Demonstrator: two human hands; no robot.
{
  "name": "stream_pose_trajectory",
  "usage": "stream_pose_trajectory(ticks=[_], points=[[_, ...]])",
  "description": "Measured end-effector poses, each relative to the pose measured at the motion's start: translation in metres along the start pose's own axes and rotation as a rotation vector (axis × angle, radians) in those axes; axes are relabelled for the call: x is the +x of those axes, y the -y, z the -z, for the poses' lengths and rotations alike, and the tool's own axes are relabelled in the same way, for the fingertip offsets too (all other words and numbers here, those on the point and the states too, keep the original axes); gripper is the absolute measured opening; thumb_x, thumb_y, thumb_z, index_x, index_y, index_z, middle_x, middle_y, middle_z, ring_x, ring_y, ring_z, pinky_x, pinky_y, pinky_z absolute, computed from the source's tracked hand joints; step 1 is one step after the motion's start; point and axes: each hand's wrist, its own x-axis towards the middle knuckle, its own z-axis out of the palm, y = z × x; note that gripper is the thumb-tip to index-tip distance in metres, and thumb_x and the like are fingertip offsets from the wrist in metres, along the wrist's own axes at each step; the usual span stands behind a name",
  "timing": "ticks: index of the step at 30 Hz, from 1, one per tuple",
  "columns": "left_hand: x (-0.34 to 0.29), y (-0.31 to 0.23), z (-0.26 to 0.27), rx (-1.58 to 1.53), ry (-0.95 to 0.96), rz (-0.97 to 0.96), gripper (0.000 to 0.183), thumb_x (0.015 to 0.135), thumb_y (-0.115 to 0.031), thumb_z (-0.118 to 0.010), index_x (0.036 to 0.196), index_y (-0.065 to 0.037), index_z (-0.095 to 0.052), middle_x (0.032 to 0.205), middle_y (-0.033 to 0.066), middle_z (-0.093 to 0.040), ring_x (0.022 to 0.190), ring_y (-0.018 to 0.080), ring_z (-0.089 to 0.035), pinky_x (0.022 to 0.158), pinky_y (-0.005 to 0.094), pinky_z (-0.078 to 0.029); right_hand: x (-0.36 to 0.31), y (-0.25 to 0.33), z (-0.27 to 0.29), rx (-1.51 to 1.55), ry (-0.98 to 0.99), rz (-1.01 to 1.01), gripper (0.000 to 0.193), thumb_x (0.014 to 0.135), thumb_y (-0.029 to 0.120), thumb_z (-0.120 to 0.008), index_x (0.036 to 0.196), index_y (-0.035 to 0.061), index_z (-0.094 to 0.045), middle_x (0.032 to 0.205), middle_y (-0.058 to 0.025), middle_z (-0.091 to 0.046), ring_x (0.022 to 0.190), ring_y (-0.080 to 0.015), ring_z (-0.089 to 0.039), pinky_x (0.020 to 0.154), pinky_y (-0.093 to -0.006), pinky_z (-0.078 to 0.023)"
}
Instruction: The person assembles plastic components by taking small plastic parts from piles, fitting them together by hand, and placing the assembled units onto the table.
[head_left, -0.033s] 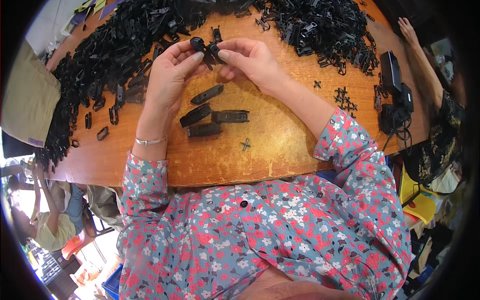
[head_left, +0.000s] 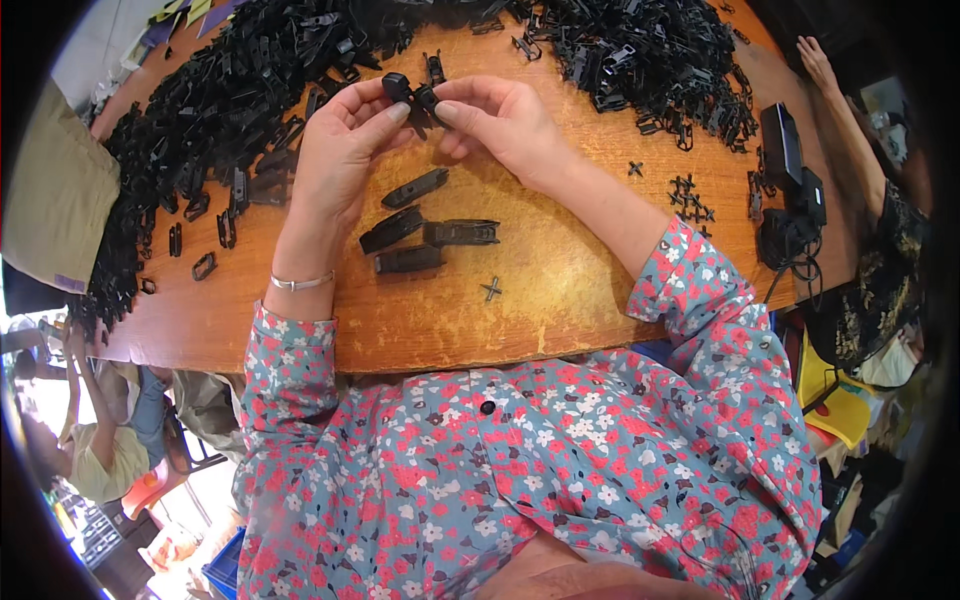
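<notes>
While both hands meet over the table (head_left: 570,310), all places are given from the lone cross (head_left: 491,289), small and dark, near the table's front edge.

- Left hand (head_left: 345,140): beyond the cross, to its left; thumb and fingers pinch a black piece (head_left: 396,86).
- Right hand (head_left: 500,125): straight beyond the cross; thumb and fingertips grip a black clip (head_left: 428,100), close against the left hand's piece. Contact between the two is hard to make out.
- Four black parts (head_left: 460,233): just beyond the cross and to its left, lying loosely grouped.
- Left heap (head_left: 230,110): far beyond the cross, to the left; black clips in quantity.
- Right heap (head_left: 640,50): far beyond the cross, to the right; similar clips.
- Small crosses (head_left: 687,190): well right of the cross and beyond it, scattered.
- Black device (head_left: 782,145): farther right and beyond.

Progress, as judged: one pair is in hand, its joining unconfirmed. Whether the four parts are finished or waiting cannot be told. Most stock, lying in the heaps, seems unhandled.
</notes>
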Motion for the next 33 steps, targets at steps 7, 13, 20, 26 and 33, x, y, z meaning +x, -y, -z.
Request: stream_pose_trajectory(ticks=[7, 13, 20, 26, 33], points=[[-0.002, -0.002, -0.002, 0.02, 0.04, -0.008, 0.032, 0.096, -0.004, -0.069, 0.126, 0.0, -0.061, 0.112, 0.0053, -0.068, 0.098, 0.0115, -0.068, 0.086, 0.0248, -0.057, -0.004, 0.007, -0.01, -0.255, -0.031, 0.106, 0.029, 0.096, 0.01, -0.071, 0.121, -0.0044, -0.063, 0.089, -0.0069, -0.073, 0.077, -0.0095, -0.069, 0.072, -0.0248, -0.059], [-0.007, -0.003, -0.019, 0.06, 0.035, -0.091, 0.035, 0.094, -0.007, -0.071, 0.126, 0.003, -0.061, 0.108, 0.0056, -0.068, 0.094, 0.0091, -0.066, 0.084, 0.0226, -0.056, -0.005, 0.01, -0.009, -0.536, -0.118, 0.187, 0.028, 0.089, 0.012, -0.079, 0.108, -0.0021, -0.065, 0.087, -0.0079, -0.072, 0.076, -0.0123, -0.069, 0.068, -0.0284, -0.057], [-0.011, 0.007, -0.031, 0.326, -0.032, -0.308, 0.033, 0.092, -0.002, -0.071, 0.124, 0.002, -0.062, 0.105, 0.0039, -0.068, 0.094, 0.0079, -0.065, 0.084, 0.0223, -0.055, -0.005, 0.006, -0.014, -0.893, -0.231, 0.413, 0.041, 0.077, 0.02, -0.088, 0.103, 0.0011, -0.063, 0.082, -0.0114, -0.066, 0.074, -0.0262, -0.069, 0.067, -0.0375, -0.056], [-0.011, 0.001, -0.029, 0.212, 0.029, -0.332, 0.03, 0.094, 0.002, -0.066, 0.123, 0.001, -0.06, 0.107, 0.0033, -0.067, 0.095, 0.0076, -0.064, 0.087, 0.0225, -0.055, -0.004, 0.003, -0.019, -0.811, -0.257, 0.443, 0.051, 0.079, 0.019, -0.086, 0.118, 0.0043, -0.056, 0.089, -0.0143, -0.068, 0.08, -0.0274, -0.07, 0.073, -0.0378, -0.057], [-0.009, 0.0, -0.029, 0.251, 0.084, -0.309, 0.027, 0.095, 0.0, -0.066, 0.122, 0.001, -0.061, 0.111, 0.0042, -0.066, 0.098, 0.0083, -0.065, 0.085, 0.0223, -0.054, -0.002, -0.006, -0.018, -0.557, -0.098, 0.393, 0.047, 0.088, 0.019, -0.079, 0.125, 0.0011, -0.055, 0.095, -0.0159, -0.07, 0.083, -0.0282, -0.073, 0.072, -0.038, -0.057]])
